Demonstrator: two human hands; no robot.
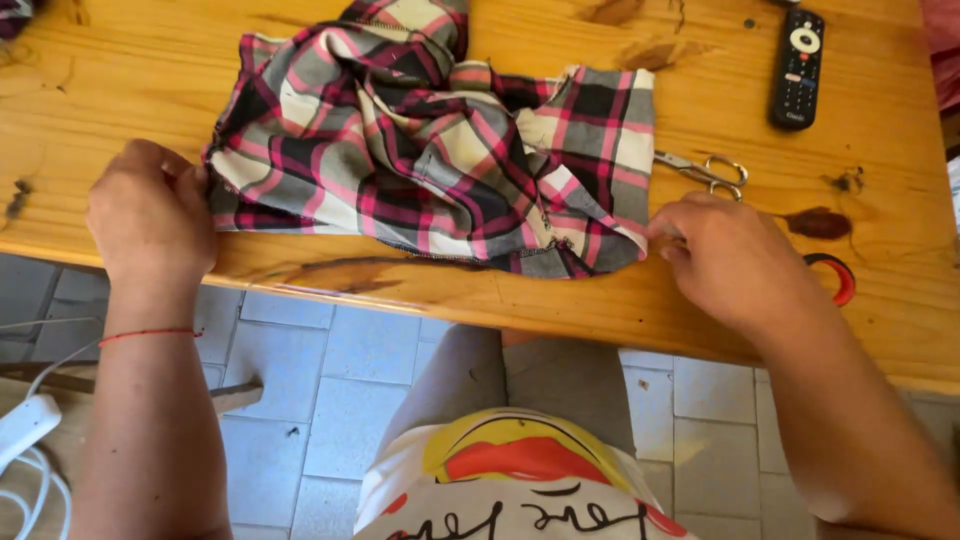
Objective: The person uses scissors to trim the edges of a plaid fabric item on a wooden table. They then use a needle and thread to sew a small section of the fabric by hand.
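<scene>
A crumpled plaid cloth in pink, black, grey and cream lies on a wooden table. My left hand is closed on the cloth's left edge near the table's front. My right hand pinches the cloth's lower right corner between fingertips. Small metal scissors lie just beyond my right hand, partly tucked under the cloth's right edge.
A black remote control lies at the table's far right. A red ring-shaped object sits by my right wrist. Dark knots mark the wood. Below the table are grey floor tiles and a white power strip with cable.
</scene>
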